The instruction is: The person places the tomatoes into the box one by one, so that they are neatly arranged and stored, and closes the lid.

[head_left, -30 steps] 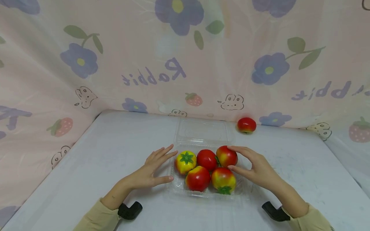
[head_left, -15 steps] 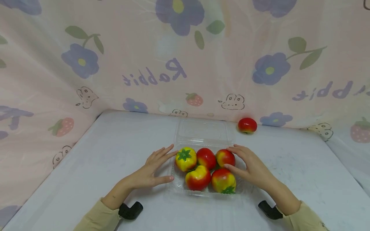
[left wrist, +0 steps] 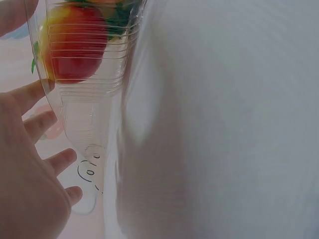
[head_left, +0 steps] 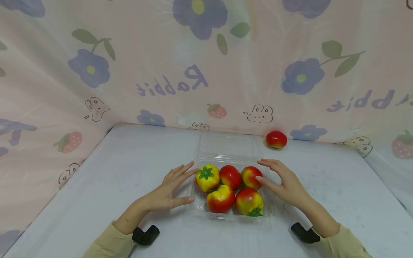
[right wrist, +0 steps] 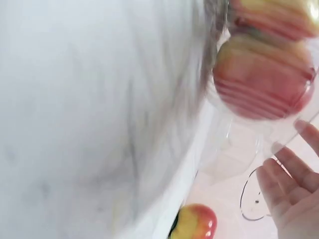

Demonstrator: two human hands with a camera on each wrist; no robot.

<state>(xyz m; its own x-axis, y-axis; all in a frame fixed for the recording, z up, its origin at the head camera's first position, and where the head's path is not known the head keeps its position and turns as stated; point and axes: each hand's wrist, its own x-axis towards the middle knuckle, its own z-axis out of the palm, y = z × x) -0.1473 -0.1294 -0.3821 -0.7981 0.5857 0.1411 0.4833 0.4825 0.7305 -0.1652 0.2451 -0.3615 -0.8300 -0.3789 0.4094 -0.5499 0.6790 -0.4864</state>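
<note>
A clear plastic clamshell box (head_left: 226,216) lies with its lid (head_left: 226,143) folded back on the table. Inside sit several glossy red-and-yellow tomatoes, among them a yellow one with a green star-shaped top (head_left: 207,177) and a back-right one (head_left: 250,176). My left hand (head_left: 166,191) has its fingers spread at the box's left side, fingertips by the rim. On the other side, my right hand (head_left: 287,184) is beside the back-right tomato, fingers extended and thumb in front of it; actual contact is unclear. In the right wrist view, this tomato (right wrist: 264,79) shows through the ribbed wall.
Another red tomato (head_left: 276,139) lies at the table's back edge, right of the lid. A patterned curtain (head_left: 174,53) hangs behind and at the sides of the white table (head_left: 129,150). Each wrist wears a black mount (head_left: 146,235).
The back-right tomato has settled lower in the box, and its neighbours have shifted and turned slightly. My right hand has loosened and drawn back a little to the right. My left hand stays put.
</note>
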